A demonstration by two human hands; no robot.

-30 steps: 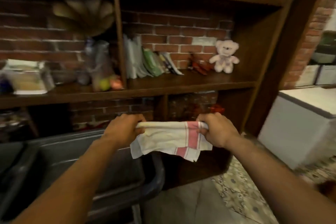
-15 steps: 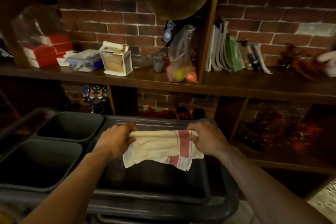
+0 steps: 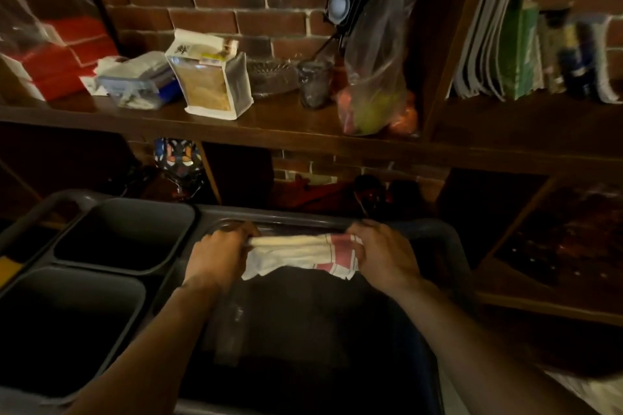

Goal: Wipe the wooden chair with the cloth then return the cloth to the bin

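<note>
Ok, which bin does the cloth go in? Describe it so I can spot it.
Below the wooden shelf is a grey cart with three bins. Take the large dark bin on the right, under the cloth held between the left hand and right hand. The two smaller grey tubs sit left of it.

Wooden shelf [image 3: 269, 125], dark brown, set against a brick wall and parted by an upright divider. Left bay, from the left: red and white boxes [image 3: 64, 54] under clear plastic; a clear lidded container [image 3: 141, 84] with white paper crumpled on it; a white pouch [image 3: 212, 77] with a tan label — standing, top folded over; a cut-glass dish [image 3: 273, 77]; a small glass jar [image 3: 315, 84]; a clear plastic bag [image 3: 381, 77] holding red and yellow-green items, leaning against the divider. Right bay: upright magazines and books [image 3: 505, 44] — spines blurred.
</note>
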